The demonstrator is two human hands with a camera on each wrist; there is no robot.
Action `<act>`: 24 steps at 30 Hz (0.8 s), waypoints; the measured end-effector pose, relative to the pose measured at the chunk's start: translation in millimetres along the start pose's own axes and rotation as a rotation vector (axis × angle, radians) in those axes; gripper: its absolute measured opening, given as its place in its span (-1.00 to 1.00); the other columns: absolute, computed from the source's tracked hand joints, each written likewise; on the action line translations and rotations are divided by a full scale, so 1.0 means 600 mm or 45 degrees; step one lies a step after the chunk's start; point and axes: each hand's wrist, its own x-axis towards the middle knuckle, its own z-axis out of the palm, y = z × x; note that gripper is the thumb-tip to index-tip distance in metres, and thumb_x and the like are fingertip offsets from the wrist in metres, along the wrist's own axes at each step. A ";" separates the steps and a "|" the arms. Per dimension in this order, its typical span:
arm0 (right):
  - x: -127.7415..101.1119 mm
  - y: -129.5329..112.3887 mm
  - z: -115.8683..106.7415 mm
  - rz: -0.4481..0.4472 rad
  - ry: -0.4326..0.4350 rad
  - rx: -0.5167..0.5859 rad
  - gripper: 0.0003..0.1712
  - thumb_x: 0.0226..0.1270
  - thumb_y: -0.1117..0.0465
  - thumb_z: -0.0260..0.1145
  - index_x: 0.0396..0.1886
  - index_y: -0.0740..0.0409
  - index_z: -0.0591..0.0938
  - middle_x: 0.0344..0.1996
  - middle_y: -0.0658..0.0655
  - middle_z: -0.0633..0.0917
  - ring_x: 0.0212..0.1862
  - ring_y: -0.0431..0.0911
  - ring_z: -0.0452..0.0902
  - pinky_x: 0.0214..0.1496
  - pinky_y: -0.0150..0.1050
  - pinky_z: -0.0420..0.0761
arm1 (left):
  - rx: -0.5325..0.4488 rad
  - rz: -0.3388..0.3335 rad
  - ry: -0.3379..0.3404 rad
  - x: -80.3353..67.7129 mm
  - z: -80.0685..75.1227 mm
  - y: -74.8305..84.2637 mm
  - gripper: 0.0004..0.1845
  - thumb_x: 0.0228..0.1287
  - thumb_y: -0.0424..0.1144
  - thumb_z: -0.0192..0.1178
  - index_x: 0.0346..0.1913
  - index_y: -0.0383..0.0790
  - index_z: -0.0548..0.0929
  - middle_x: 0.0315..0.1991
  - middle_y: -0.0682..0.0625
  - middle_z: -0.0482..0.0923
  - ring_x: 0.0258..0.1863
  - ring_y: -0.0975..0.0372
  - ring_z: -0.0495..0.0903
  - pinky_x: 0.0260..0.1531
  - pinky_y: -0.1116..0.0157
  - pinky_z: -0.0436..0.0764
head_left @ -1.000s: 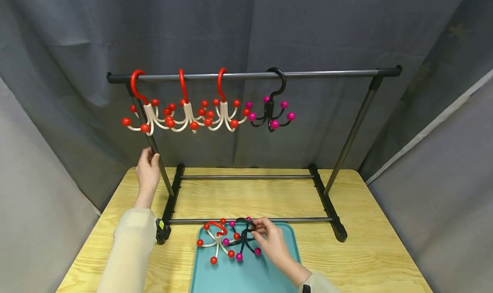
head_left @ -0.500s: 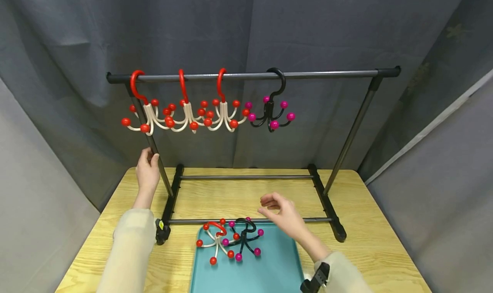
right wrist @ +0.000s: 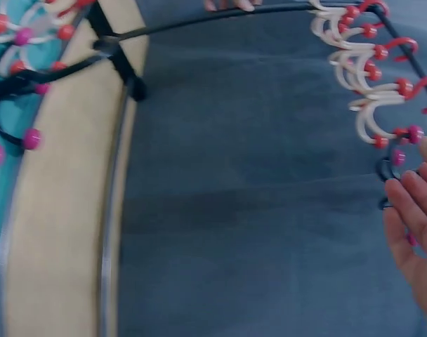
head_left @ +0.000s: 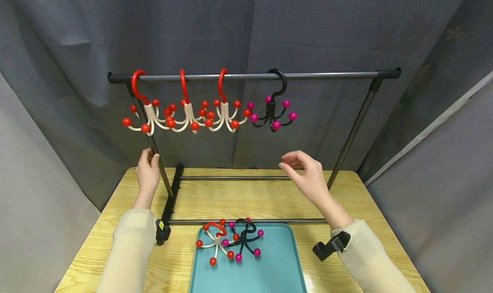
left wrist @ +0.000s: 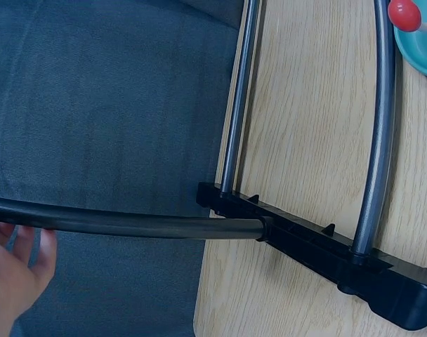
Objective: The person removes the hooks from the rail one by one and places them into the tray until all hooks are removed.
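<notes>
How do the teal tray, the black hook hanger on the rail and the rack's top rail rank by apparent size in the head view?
1. Top rail, spanning most of the rack.
2. Teal tray, partly cut off by the frame edge.
3. Black hook hanger on the rail, clearly smallest, though it hangs farther from the camera.

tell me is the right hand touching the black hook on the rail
Apart. The head view shows the right hand below the black hook, grey curtain between them.
</notes>
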 end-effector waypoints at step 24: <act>0.185 -0.056 -0.052 -0.112 0.341 -0.091 -0.67 0.15 0.19 0.31 -0.11 0.24 0.54 -0.24 0.12 0.62 -0.23 -0.13 0.59 -0.12 -0.38 0.54 | -0.014 -0.017 -0.015 0.000 0.000 -0.002 -0.66 0.35 -0.17 -0.03 0.08 -0.27 0.41 -0.03 -0.27 0.47 0.00 -0.09 0.44 -0.01 -0.01 0.36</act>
